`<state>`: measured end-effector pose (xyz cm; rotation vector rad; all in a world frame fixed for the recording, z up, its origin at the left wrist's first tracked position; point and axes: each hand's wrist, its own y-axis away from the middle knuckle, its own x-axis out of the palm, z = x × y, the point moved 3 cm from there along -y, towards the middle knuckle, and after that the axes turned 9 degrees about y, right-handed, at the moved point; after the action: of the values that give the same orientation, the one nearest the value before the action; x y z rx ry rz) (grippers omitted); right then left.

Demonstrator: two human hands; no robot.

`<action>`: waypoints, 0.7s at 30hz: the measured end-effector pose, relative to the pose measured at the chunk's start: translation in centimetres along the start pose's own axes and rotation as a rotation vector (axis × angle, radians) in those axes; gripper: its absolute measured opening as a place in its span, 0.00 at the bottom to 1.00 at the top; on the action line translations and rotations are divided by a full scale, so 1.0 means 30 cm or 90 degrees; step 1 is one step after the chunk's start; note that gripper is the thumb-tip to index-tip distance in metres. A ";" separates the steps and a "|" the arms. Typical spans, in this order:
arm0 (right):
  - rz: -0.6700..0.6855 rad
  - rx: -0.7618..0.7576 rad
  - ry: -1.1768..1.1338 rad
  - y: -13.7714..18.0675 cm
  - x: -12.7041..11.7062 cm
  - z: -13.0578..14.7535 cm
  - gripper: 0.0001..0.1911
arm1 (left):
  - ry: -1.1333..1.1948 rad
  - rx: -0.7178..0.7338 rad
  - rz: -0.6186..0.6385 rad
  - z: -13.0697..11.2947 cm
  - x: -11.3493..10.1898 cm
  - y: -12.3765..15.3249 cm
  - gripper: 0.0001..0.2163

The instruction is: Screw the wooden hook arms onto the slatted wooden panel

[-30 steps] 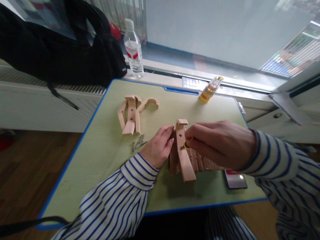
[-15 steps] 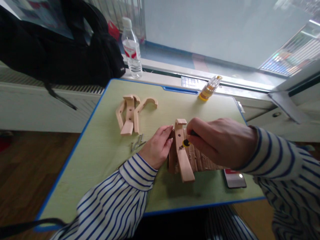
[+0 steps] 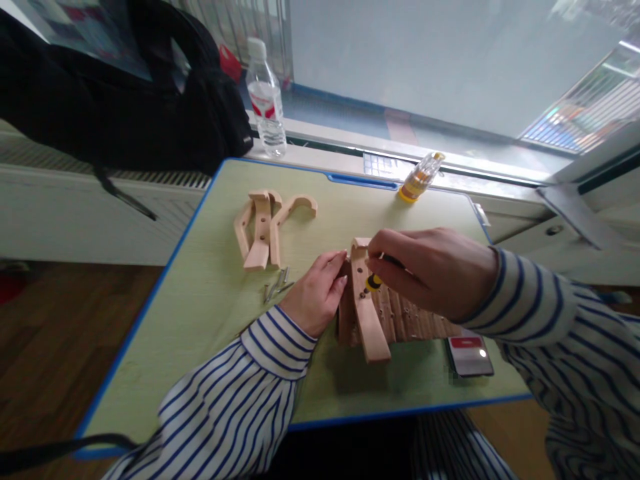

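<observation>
Tan wooden hook [image 3: 372, 327] | curled top | dark round hole | angled lower end

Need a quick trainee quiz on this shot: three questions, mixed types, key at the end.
1. True or false: the right hand holds a tool with its tip at the lower of the two holes in the hook.
2. Of these, which is nearest the left hand? a) phone b) screws c) water bottle
3. Fill in: the table has a ___ rim.

Key: 1. true; 2. b; 3. blue
</observation>
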<state>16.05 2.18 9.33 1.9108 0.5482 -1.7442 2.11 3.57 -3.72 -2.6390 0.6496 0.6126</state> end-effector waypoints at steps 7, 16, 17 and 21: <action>0.037 -0.041 -0.018 0.005 -0.012 0.007 0.14 | 0.003 -0.007 0.001 -0.006 -0.003 -0.002 0.18; 0.075 -0.047 -0.025 0.029 -0.018 0.007 0.09 | 0.011 -0.016 0.003 -0.007 -0.001 -0.002 0.18; 0.071 -0.043 -0.022 0.030 -0.018 0.006 0.10 | 0.008 -0.021 0.004 -0.010 -0.001 -0.003 0.18; 0.062 -0.033 -0.001 0.033 -0.025 0.009 0.12 | -0.009 -0.037 0.008 -0.020 0.003 -0.005 0.18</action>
<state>16.36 1.25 10.15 1.8679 0.4868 -1.6539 2.45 3.40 -3.21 -2.6844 0.6542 0.6625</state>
